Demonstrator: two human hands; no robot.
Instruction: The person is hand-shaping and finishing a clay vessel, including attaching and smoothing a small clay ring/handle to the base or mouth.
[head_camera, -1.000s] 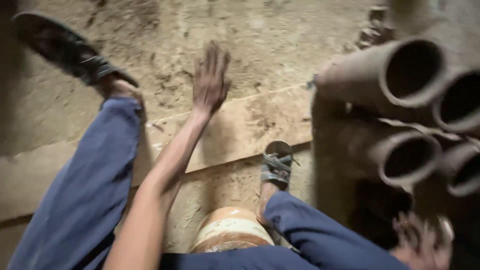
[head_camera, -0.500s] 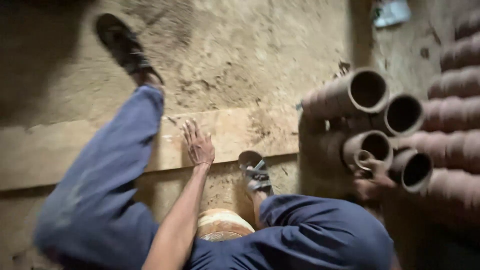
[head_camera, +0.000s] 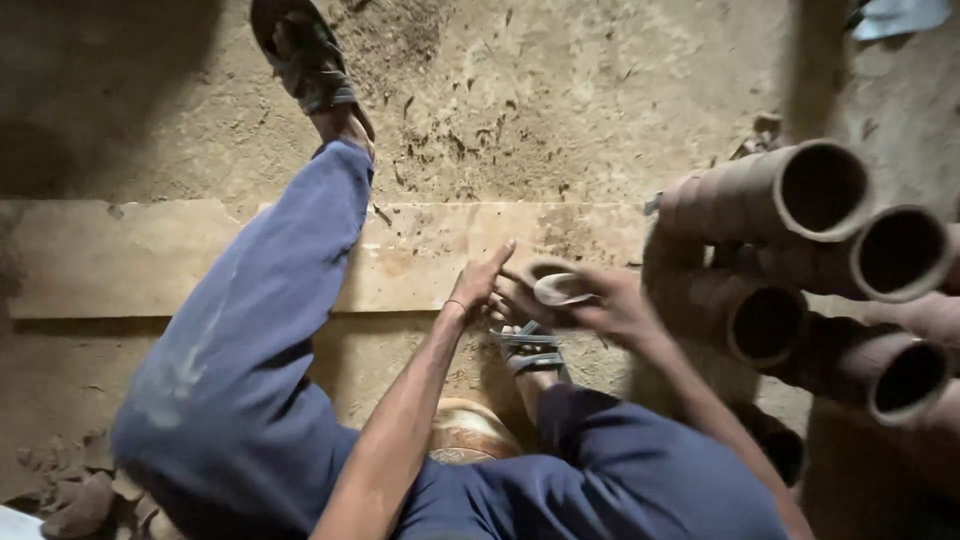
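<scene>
While crouched over packed earth floor (head_camera: 600, 100):
Plank: pale board (head_camera: 150, 260) across the middle.
Pipes: clay pipes (head_camera: 800, 250) stacked right, mouths facing up.
Right hand (head_camera: 610, 305): curled around small clay cup (head_camera: 560, 290), centre, just left of pipes.
Left hand (head_camera: 480, 285): fingers loosely extended, touching cup's left rim.

— What's under me here?

— A dusty earthen floor (head_camera: 600, 90), scattered with bits of debris. A long pale slab (head_camera: 150, 260) lies flat across it.

— And on it?

— My sandals: one (head_camera: 305, 55) on the dirt beyond the slab, the other (head_camera: 530, 348) near its closer edge. Clay pipes (head_camera: 800, 260) are stacked on their sides at my right. Clay lumps (head_camera: 80, 500) sit at the lower left.
</scene>
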